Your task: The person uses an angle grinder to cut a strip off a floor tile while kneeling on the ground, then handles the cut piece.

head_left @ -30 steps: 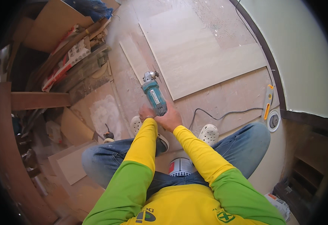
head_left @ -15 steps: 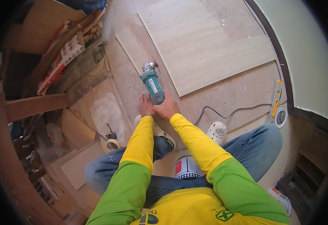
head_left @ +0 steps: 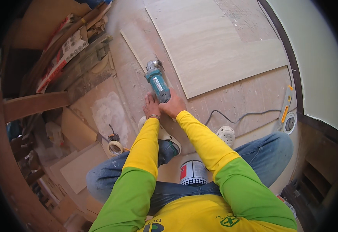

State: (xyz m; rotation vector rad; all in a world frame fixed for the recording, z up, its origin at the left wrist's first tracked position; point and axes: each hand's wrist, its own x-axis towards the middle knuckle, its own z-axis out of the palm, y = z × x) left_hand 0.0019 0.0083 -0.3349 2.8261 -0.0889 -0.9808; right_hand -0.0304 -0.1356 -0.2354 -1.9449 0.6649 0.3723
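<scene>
Angle grinder (head_left: 159, 85) located ahead of me, just left of the large pale panel (head_left: 215, 62), head pointing away. My right hand (head_left: 173, 105) is clamped around its rear casing, fingers closed. My left hand (head_left: 151, 106) lies just beside that casing, fingers extended; whether they touch it, I cannot tell. A dark cable (head_left: 231, 122) curves away to the right.

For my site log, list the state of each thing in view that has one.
Grinder: held, head pointing away; running or not, unclear
Right hand: closed around the grinder's rear
Left hand: fingers extended beside the grinder
Cord: slack and curved
Pale panel: lying flat
Clogs: worn
</scene>
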